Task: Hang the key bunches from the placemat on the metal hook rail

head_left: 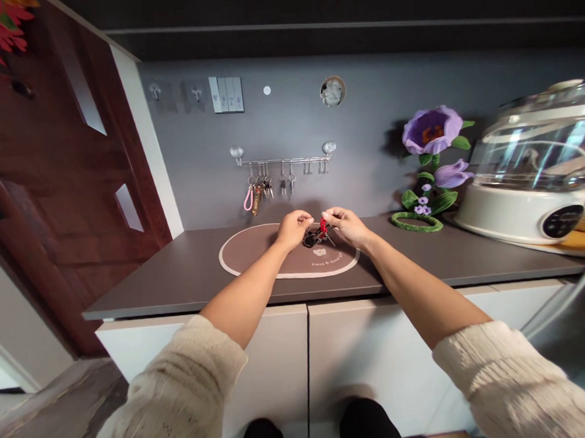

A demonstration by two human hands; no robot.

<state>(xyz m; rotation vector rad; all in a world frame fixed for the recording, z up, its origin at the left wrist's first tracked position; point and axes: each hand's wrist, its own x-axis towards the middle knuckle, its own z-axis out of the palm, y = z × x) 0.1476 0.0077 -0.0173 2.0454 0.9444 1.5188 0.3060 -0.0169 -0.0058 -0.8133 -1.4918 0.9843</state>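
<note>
Right fingers (336,215) pinch red trinket (323,226); unclear for left fingers (301,217); mat (252,251) below, keys (269,186) behind.

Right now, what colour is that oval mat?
The mat is brown, edged in off-white, and shows best in the head view.

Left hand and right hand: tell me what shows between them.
Between the left hand and right hand, the head view shows a red-and-black bunch of small items, seen against the brown mat.
</note>
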